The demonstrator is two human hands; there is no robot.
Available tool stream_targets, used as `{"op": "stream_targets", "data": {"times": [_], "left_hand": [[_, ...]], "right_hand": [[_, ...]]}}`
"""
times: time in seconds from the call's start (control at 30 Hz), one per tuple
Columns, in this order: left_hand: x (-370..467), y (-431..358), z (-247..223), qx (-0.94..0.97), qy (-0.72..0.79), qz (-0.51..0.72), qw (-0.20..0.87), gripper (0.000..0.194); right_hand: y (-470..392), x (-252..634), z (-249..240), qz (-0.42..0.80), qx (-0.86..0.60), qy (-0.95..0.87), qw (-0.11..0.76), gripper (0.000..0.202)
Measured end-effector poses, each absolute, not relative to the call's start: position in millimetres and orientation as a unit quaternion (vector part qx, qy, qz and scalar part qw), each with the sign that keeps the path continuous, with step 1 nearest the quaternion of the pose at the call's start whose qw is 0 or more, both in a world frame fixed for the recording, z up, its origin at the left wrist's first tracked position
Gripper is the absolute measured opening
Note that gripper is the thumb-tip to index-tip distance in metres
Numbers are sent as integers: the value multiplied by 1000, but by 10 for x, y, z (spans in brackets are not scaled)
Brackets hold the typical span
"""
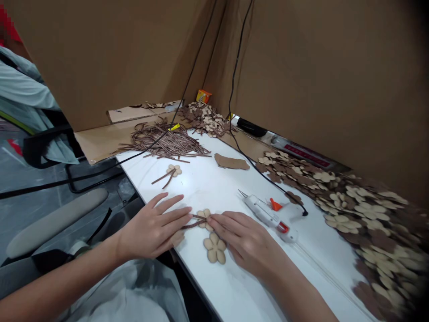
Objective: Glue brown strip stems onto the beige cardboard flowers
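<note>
While your right hand (243, 239) pinches brown strip (194, 224) at beige flower (207, 213) on counter's (208, 190) near side, apparently steadying it, left hand (152, 226) spreads beside strip tails; cannot tell if pinching.

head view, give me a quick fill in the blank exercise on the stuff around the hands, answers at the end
1. The right hand touches a beige petalled flower overlaid by thin strips coloured ____.
2. Beyond the left hand, another beige flower has trailing strips numbering ____.
3. The long cord ending at the white plastic glue gun is coloured ____.
4. The flat irregular piece on the white table is made of ____.

Missing words: brown; two; black; cardboard
</note>
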State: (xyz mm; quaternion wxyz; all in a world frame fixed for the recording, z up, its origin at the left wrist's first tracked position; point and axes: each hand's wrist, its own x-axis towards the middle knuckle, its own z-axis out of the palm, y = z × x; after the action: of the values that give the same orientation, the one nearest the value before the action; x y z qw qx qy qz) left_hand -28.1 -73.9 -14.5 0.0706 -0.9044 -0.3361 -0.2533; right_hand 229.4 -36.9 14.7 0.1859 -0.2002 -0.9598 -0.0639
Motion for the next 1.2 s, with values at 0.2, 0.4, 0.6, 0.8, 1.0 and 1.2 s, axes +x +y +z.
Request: {"op": "stream_targets", "data": {"times": [0.2, 0.4, 0.6, 0.8, 1.0, 1.2], "left_hand": [[-233, -825, -139, -931, -287, -220, 49, 40], [-295, -785, -239, -914, -343, -202, 85, 44], [-199, -846, -91, -917, -324, -204, 109, 40], [-61, -702, -31, -950, -268, -142, 81, 42], [-107, -534, 9, -972, -190, -116, 75, 44], [-42, -551, -5, -965, -217, -141, 49, 51]], "right_hand": [[-400, 2259, 141, -51, -213, -957, 189, 35], [-432, 2248, 118, -56, -228, -955, 183, 34], [-482, 2181, 94, -115, -229, -953, 163, 28], [-506, 2130, 42, -160, -235, -943, 175, 29], [-504, 2204, 19, -75, -260, -933, 236, 35], [-514, 2224, 81, -10, -302, -924, 235, 35]]}}
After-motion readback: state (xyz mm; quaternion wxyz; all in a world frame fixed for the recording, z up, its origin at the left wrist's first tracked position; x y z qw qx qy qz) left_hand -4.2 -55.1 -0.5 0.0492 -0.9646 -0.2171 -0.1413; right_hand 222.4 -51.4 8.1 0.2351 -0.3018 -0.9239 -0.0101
